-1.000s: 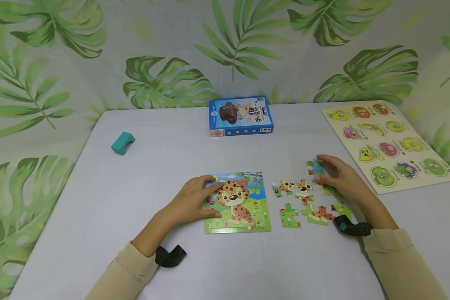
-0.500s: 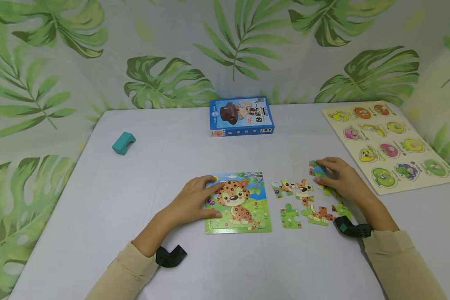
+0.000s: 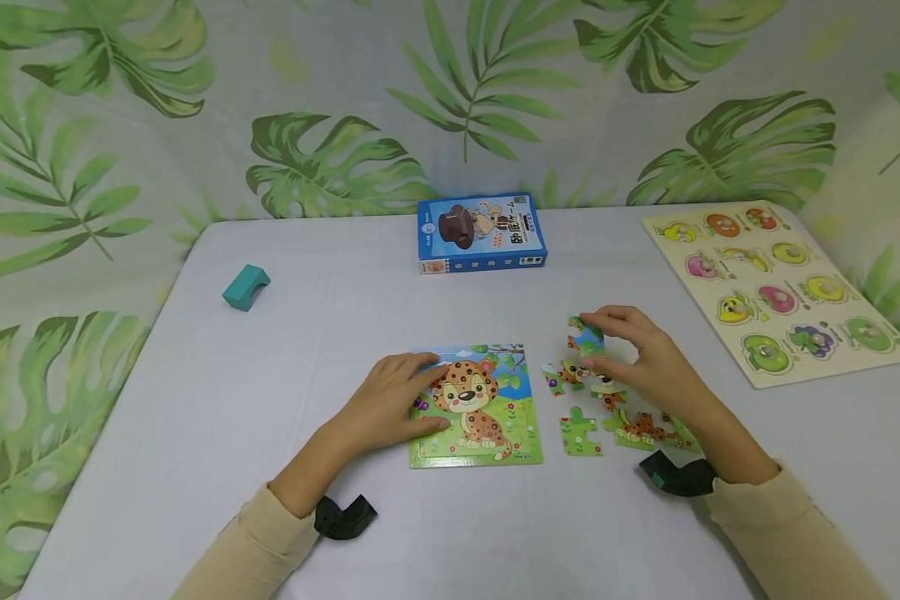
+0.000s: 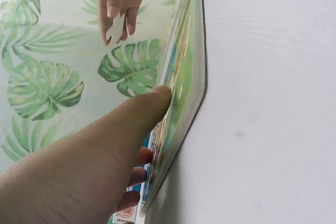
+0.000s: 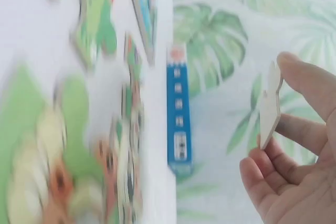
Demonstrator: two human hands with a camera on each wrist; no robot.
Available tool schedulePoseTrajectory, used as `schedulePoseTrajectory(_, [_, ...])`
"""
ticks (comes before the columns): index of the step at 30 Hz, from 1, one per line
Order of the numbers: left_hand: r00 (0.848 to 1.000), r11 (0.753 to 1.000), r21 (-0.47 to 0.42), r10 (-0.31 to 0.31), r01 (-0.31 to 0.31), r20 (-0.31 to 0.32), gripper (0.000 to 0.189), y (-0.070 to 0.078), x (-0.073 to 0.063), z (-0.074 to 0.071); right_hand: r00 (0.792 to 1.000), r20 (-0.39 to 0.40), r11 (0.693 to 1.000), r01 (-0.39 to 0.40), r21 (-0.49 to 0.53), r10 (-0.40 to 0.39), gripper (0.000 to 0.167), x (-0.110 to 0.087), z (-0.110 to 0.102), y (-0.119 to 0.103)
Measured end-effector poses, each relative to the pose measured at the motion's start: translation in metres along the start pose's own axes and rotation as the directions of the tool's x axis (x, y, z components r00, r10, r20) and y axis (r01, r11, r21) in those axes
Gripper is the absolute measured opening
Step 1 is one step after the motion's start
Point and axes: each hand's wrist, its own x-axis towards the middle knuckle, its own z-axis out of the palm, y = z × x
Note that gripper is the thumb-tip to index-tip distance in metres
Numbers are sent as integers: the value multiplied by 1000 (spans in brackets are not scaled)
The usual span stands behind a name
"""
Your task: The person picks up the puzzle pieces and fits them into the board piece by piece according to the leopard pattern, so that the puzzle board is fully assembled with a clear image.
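In the head view my left hand point(image 3: 390, 402) lies over the left side of a square leopard puzzle board point(image 3: 457, 461), thumb and fingers resting on its picture. The left wrist view shows the thumb point(image 4: 161, 92) on the board's face. My right hand point(image 3: 648, 358) pinches a jigsaw piece point(image 3: 585, 335), blue and green on its printed face, between thumb and fingers. This piece is held raised above the table; its pale edge point(image 5: 270, 111) shows in the right wrist view. Below the right hand lie several loose jigsaw pieces, among them a green one point(image 3: 581, 433) and a spotted one point(image 3: 637, 432).
A blue game box point(image 3: 482, 233) stands at the table's back edge. To the far right is a fruit peg board point(image 3: 727, 333). A teal arched block point(image 3: 246, 287) sits at the back left. Leaf-patterned cloth hangs behind the white table.
My right hand has lifted the blue-green jigsaw piece and carried it left, over the other loose pieces. My left hand stays on the board, almost unmoved.
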Motion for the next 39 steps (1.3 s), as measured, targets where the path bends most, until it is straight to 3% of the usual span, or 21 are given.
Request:
schedulePoseTrajectory(5, [999, 999, -37, -25, 26, 24, 73, 9, 5, -1, 997, 49, 999, 54, 2, -54, 52, 7, 30, -14])
schedulePoseTrajectory(11, [996, 999, -13, -51, 52, 69, 75, 16, 10, -2, 986, 168, 999, 17, -47, -9, 54, 16, 65, -19])
schedulePoseTrajectory(16, [998, 1000, 21, -1, 0, 60, 74, 18, 14, -2, 980, 201, 996, 13, -90, 5, 55, 24, 80, -18])
schedulePoseTrajectory(21, [996, 987, 140, 70, -77, 53, 76, 21, 18, 2, 978, 207, 988, 56, -142, -25, 55, 29, 86, -16])
schedulePoseTrajectory(25, [995, 973, 212, 87, -97, 53, 74, 26, 20, 2, 974, 223, 984, 75, -160, -38, 53, 32, 86, -17])
schedulePoseTrajectory(33, [996, 957, 281, 58, -76, 72, 68, 33, 24, -1, 953, 301, 981, 81, -174, -25, 54, 38, 79, -18])
schedulePoseTrajectory(39, [997, 967, 255, 7, -27, 81, 61, 37, 26, 0, 917, 397, 950, 154, -271, -36, 68, 34, 76, -16])
